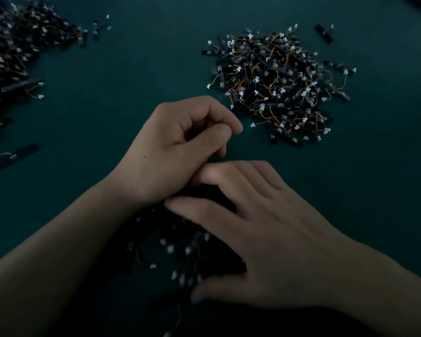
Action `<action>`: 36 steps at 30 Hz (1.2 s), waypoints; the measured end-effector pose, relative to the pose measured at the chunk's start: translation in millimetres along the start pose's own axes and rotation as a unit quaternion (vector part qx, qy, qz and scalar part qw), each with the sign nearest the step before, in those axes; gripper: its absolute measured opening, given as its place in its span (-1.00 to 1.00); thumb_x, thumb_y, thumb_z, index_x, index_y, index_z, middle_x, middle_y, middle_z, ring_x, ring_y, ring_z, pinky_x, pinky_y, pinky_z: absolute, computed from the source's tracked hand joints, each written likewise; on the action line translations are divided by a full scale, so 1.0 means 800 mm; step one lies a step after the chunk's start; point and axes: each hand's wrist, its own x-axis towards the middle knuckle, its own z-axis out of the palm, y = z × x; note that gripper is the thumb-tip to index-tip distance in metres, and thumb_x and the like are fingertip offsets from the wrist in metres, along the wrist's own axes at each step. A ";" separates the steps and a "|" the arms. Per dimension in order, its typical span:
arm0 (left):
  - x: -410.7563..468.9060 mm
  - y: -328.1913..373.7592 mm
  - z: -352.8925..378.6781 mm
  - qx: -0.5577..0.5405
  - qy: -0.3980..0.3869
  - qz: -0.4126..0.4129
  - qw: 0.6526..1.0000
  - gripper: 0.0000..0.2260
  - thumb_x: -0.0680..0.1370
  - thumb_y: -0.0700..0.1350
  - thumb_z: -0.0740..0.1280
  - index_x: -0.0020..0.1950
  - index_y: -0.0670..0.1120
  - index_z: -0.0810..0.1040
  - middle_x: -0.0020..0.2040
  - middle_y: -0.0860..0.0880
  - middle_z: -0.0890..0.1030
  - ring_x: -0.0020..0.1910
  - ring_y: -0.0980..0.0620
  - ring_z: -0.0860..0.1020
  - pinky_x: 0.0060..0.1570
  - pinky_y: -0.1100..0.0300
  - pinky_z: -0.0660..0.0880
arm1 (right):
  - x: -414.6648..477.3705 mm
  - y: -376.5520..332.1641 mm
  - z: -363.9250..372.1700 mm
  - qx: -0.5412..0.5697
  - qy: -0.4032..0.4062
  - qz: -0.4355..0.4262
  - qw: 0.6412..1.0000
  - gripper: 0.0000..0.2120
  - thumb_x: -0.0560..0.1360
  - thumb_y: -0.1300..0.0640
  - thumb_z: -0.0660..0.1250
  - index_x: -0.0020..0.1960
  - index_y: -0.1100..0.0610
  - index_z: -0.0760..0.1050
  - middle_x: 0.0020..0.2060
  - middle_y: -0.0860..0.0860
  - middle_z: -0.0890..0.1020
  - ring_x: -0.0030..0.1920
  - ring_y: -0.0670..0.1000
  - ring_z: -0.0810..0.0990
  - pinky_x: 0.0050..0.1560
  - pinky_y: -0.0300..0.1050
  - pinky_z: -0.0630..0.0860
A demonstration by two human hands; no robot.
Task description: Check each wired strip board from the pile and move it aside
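head view: right hand (265, 229) spread over near board pile (170, 251).

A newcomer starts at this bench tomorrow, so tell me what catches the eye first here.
Two hands meet at centre: the left hand curled, the right hand spread over a dark pile of boards near the bottom. A tangled pile with white plugs and orange wires lies upper right on the green table; a bigger heap spills in from upper left.
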 end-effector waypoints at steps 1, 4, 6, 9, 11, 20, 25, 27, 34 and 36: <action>0.001 0.000 0.000 -0.006 0.007 0.000 1.000 -0.84 0.65 -0.20 0.30 0.03 -0.01 0.66 -0.29 0.06 0.61 -0.37 0.20 0.50 -0.32 0.34 0.44 | 0.003 0.007 0.001 -0.023 0.019 -0.022 0.999 -0.41 0.56 -0.33 0.32 0.45 0.00 0.50 0.31 0.05 0.52 0.31 0.06 0.49 0.32 0.07 0.41; 0.002 0.000 0.000 -0.026 0.033 0.001 0.999 -0.83 0.64 -0.21 0.30 0.00 0.00 0.66 -0.31 0.06 0.60 -0.41 0.16 0.47 -0.36 0.33 0.41 | -0.001 0.023 -0.009 -0.030 0.010 -0.019 0.999 -0.40 0.56 -0.29 0.36 0.45 0.07 0.51 0.31 0.07 0.52 0.30 0.11 0.51 0.29 0.11 0.39; 0.003 0.001 0.000 -0.026 0.055 0.011 0.998 -0.81 0.64 -0.21 0.30 -0.02 0.03 0.66 -0.33 0.06 0.60 -0.42 0.13 0.45 -0.39 0.29 0.40 | -0.004 0.023 -0.007 -0.015 0.010 -0.024 1.000 -0.31 0.53 -0.37 0.33 0.48 0.07 0.48 0.34 0.05 0.50 0.35 0.08 0.49 0.34 0.09 0.36; 0.003 0.001 0.000 -0.026 0.076 0.030 0.996 -0.79 0.64 -0.23 0.29 -0.03 0.03 0.65 -0.34 0.05 0.59 -0.41 0.09 0.44 -0.40 0.24 0.40 | -0.005 0.021 0.000 -0.039 -0.017 -0.035 0.998 -0.05 0.38 -0.56 0.33 0.54 0.06 0.42 0.42 0.04 0.47 0.44 0.07 0.43 0.44 0.06 0.30; 0.003 0.001 0.000 -0.022 0.088 0.035 0.995 -0.79 0.64 -0.23 0.29 -0.03 0.03 0.65 -0.34 0.06 0.58 -0.40 0.10 0.46 -0.38 0.25 0.41 | -0.001 0.024 0.000 -0.062 -0.021 -0.020 0.998 -0.04 0.38 -0.57 0.33 0.54 0.06 0.41 0.44 0.05 0.46 0.45 0.08 0.43 0.43 0.08 0.32; -0.002 -0.002 0.004 0.040 0.063 0.034 0.997 -0.85 0.65 -0.18 0.30 0.03 -0.02 0.66 -0.13 0.08 0.73 -0.23 -0.05 0.67 -0.23 0.04 0.62 | -0.011 0.071 -0.035 0.049 0.074 -0.017 0.996 -0.53 0.56 -0.20 0.34 0.25 0.16 0.60 0.10 0.03 0.58 0.10 0.07 0.59 0.12 0.09 0.52; -0.004 0.002 0.005 0.049 0.046 0.033 0.997 -0.83 0.66 -0.21 0.29 0.01 -0.03 0.65 -0.17 0.09 0.72 -0.29 -0.03 0.65 -0.31 0.07 0.57 | -0.026 0.097 -0.047 0.018 -0.001 -0.002 1.000 -0.66 0.48 -0.16 0.46 0.15 0.01 0.65 -0.02 -0.10 0.57 -0.06 -0.03 0.60 -0.10 0.04 0.57; -0.005 0.002 0.006 0.070 0.034 0.034 0.996 -0.84 0.65 -0.19 0.30 0.00 0.00 0.65 -0.17 0.11 0.72 -0.32 -0.07 0.62 -0.33 -0.03 0.54 | -0.024 0.097 -0.041 0.002 0.007 -0.014 1.000 -0.76 0.50 -0.07 0.45 0.12 -0.01 0.66 -0.02 -0.10 0.57 -0.08 -0.03 0.59 -0.13 0.04 0.57; -0.007 0.005 0.007 0.099 -0.023 0.006 0.995 -0.82 0.66 0.00 0.27 0.03 0.07 0.68 -0.13 0.11 0.73 -0.22 -0.06 0.67 -0.24 -0.03 0.56 | -0.020 0.102 -0.030 0.089 0.094 -0.005 0.992 -0.98 0.55 0.13 0.48 -0.04 0.08 0.67 -0.10 -0.08 0.59 -0.13 -0.04 0.61 -0.11 -0.07 0.53; -0.006 0.006 0.005 0.088 -0.043 0.008 0.995 -0.71 0.67 0.07 0.21 0.01 0.01 0.70 -0.17 0.01 0.71 -0.20 -0.10 0.67 -0.21 -0.08 0.55 | -0.018 0.099 -0.029 0.100 0.147 -0.004 0.984 -0.97 0.55 0.16 0.49 -0.05 0.12 0.69 -0.14 -0.03 0.60 -0.15 -0.05 0.61 -0.10 -0.15 0.51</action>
